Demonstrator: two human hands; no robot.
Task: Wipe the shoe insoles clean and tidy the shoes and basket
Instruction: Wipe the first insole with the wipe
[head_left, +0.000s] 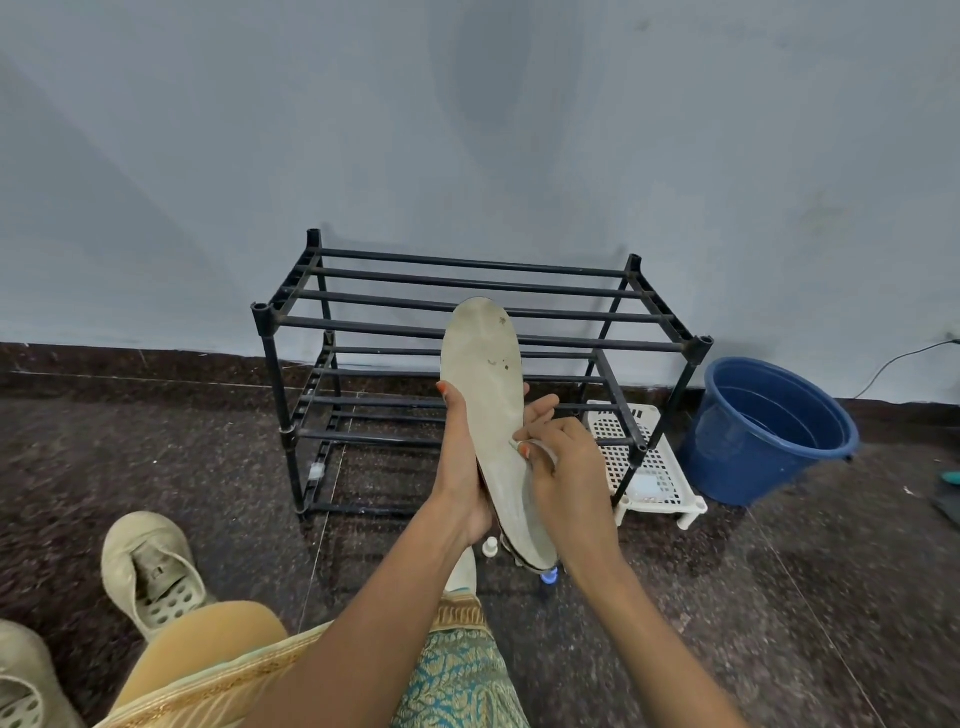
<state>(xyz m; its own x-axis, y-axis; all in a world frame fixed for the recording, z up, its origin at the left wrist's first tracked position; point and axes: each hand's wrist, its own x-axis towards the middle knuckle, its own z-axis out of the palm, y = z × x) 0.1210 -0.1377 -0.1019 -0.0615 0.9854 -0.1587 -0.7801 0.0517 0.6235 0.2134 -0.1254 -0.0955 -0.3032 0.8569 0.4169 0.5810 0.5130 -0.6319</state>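
Now left hand (461, 470) clasps the insole (485, 364); right hand (569, 470) pinches white cloth (544, 452) on it.

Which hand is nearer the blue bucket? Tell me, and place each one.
Right. The right hand holds the insole at its right edge, toward the blue bucket; the left hand grips it from the left, farther away.

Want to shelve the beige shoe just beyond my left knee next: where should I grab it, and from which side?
Take the beige shoe by its heel collar, coming down from above on your side. It seems to stand upright, mouth open upward, heel end nearest your knee, so that rim is exposed; the rounded toe offers less to pinch.
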